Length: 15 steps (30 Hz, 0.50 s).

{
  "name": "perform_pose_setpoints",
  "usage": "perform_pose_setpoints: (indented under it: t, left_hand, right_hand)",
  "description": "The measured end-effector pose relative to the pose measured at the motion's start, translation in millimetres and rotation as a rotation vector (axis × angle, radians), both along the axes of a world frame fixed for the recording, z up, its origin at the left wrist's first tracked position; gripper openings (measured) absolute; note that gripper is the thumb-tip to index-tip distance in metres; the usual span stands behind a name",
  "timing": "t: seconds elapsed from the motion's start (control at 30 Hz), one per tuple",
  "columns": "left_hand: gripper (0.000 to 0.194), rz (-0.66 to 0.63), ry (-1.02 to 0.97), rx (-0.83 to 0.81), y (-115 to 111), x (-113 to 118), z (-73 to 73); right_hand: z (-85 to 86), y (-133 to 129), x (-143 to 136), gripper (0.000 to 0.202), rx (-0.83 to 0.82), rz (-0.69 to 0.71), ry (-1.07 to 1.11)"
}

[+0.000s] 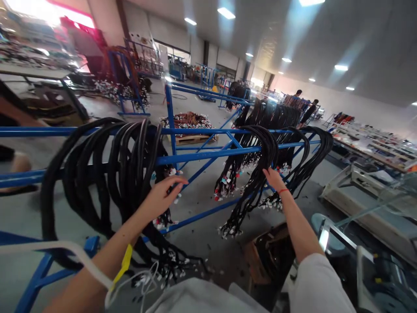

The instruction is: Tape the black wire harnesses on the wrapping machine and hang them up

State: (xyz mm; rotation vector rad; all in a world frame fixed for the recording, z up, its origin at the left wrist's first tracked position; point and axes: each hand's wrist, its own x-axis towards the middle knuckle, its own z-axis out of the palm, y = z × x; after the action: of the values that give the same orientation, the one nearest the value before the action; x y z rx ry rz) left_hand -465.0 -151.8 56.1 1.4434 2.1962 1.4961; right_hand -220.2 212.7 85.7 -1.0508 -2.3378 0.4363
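Note:
Black-wrapped wire harnesses hang in loops over a blue metal rack [208, 154]. My right hand [274, 179], with a red band at its wrist, is closed at the side of one hanging wire harness bundle [265, 152]; some of its fingers are hidden by the bundle. White connectors dangle from that bundle's lower ends. My left hand [163, 193] is held out in front of the left group of wire harnesses [127, 161]. Its thumb and fingers are apart with nothing between them.
A wooden pallet [192, 139] heaped with harnesses lies behind the rack. Below my right arm sits a cardboard box [256, 263]. A pale tube with a yellow tag [124, 263] crosses my left forearm. Frames and worktables [374, 152] stand right; people are farther back.

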Motion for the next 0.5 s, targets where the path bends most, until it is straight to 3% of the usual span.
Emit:
perform_pose_setpoints:
  t: [0.1, 0.13, 0.2, 0.23, 0.3, 0.37, 0.43, 0.5]
  left_hand:
    - [0.039, -0.070, -0.168, 0.046, 5.9, 10.5, -4.3]
    - [0.040, -0.083, -0.244, 0.081, 12.5, 11.2, -7.5]
    - [0.045, -0.083, -0.462, 0.208, 30.2, 10.6, -16.0]
    - [0.049, -0.070, -0.597, 0.289, 39.9, 10.4, -20.5]
    - [0.056, -0.042, -0.859, 0.426, 57.5, 12.9, -27.4]
    - [0.058, -0.085, -1.013, 0.459, 71.9, 21.2, -29.5]
    - [0.058, -0.219, -1.048, 0.397, 85.6, 35.4, -26.1]
    - [0.056, -0.352, -1.044, 0.347, 102.6, 52.8, -18.9]
  right_hand:
    - [35.8, -52.8, -16.0, 0.044, -0.049, 0.223, 0.472]
    - [44.3, -76.4, -30.5, 0.045, -0.057, 0.356, 0.518]
    - [44.4, -123.2, -68.9, 0.045, -0.093, 0.628, 0.374]
    - [33.7, -144.3, -88.9, 0.046, -0.122, 0.723, 0.311]
    - [-9.0, -179.9, -119.0, 0.053, -0.219, 0.711, 0.313]
    - [-71.7, -207.3, -125.0, 0.059, -0.369, 0.483, 0.407]
    - [-138.2, -226.2, -104.0, 0.065, -0.546, 0.330, 0.392]
    - [-193.4, -235.2, -62.8, 0.070, -0.670, 0.195, 0.361]
